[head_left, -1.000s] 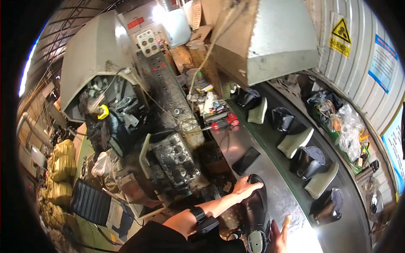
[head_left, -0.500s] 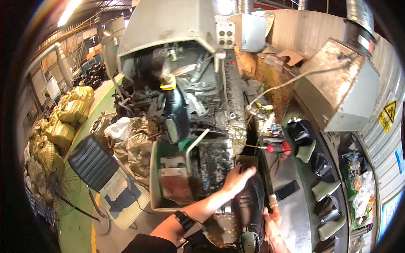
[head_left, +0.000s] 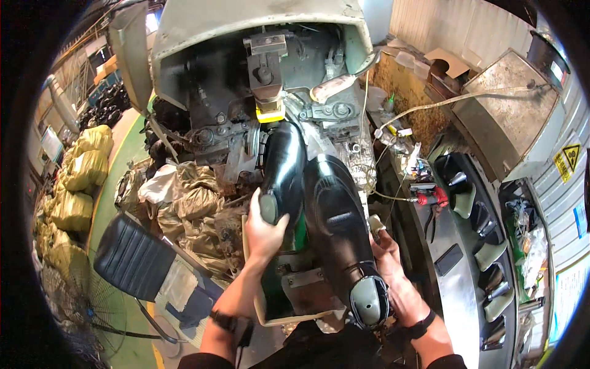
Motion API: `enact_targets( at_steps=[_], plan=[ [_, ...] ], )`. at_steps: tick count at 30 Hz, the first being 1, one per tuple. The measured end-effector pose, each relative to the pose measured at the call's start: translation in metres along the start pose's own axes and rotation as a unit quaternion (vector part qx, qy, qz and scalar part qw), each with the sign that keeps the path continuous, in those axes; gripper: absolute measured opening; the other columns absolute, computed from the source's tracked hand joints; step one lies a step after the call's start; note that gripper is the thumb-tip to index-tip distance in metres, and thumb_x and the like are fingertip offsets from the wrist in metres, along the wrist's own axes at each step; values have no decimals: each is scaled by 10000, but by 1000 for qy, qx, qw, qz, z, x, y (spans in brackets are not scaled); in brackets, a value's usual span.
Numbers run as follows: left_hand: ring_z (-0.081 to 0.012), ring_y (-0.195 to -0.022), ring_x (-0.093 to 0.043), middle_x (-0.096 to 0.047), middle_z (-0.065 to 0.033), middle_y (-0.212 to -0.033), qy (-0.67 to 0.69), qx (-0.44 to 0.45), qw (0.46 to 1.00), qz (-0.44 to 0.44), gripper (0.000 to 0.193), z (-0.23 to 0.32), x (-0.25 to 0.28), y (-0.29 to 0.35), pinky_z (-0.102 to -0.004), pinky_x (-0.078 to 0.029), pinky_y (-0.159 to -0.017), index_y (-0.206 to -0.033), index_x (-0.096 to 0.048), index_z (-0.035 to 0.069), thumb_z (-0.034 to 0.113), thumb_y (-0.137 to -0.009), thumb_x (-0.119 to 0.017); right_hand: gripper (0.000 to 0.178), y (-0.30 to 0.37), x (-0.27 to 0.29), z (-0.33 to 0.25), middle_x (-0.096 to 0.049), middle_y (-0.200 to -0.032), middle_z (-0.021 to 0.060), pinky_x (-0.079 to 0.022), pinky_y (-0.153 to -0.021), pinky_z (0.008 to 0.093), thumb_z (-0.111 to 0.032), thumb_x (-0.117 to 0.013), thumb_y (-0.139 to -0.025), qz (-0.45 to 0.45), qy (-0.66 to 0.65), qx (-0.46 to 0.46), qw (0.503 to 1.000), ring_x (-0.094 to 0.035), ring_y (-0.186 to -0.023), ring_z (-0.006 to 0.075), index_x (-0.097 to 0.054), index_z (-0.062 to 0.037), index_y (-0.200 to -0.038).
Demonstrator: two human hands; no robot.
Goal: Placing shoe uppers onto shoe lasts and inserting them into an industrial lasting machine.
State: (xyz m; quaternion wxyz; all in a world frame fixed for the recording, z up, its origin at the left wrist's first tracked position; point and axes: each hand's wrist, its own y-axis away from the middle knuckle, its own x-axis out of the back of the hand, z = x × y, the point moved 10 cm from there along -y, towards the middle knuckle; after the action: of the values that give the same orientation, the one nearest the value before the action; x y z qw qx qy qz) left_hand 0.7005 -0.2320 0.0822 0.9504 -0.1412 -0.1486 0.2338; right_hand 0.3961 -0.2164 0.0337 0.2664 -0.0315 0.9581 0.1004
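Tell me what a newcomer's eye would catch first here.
Probably the glossy black boot in the left hand, at centre, and the second boot just right of it. Next comes the bright yellow block above them under the machine hood, then the piled yellow sacks at far left.

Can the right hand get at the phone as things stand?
Probably yes: the phone lies on the bench, right of the right hand, with nothing visibly blocking the way. The hand seems to hold a small pale piece, though.
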Motion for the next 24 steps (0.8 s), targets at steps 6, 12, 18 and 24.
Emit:
enact_targets(
  at_steps=[6, 12, 18, 24],
  plan=[
    [-259, -1314, -471, -509, -184, -1406, -115, 40, 964, -235, 790, -48, 34, 30, -331, -334, -1119, -1426, -398, -51, 16, -735, -775, 328, -26, -29, 48, -676, -961, 84, -586, -670, 385, -105, -769, -851, 153, -124, -131, 972, -671, -815, 195, -577, -156, -1111],
    [-206, -1183, -563, -586, -117, -1312, 305, 320, 894, -68, 455, -75, 19, 28, -322, -413, -1011, -1330, -515, -39, 277, -1003, -531, 368, -43, -78, 56, -672, -1008, 71, -520, -773, 302, -235, -733, -890, 45, -97, -111, 988, -637, -889, 142, -597, -103, -1206],
    [-193, -1028, -626, -649, -103, -1185, 414, 364, 833, -41, 380, -52, -9, 14, -333, -488, -889, -1186, -599, 9, 338, -1003, -546, 405, -78, -89, 94, -657, -1040, 46, -515, -739, 276, -202, -723, -897, 65, -56, -204, 975, -619, -869, 124, -576, -75, -1252],
    [-75, -704, -556, -658, -4, -899, 313, 421, 851, 33, 373, -60, -2, 6, -220, -410, -561, -1049, -665, 61, 419, -948, -629, 277, -102, -104, 83, -659, -956, 21, -527, -689, 258, -146, -643, -953, 22, -23, -146, 989, -617, -780, 105, -580, -67, -1210]
  ],
)
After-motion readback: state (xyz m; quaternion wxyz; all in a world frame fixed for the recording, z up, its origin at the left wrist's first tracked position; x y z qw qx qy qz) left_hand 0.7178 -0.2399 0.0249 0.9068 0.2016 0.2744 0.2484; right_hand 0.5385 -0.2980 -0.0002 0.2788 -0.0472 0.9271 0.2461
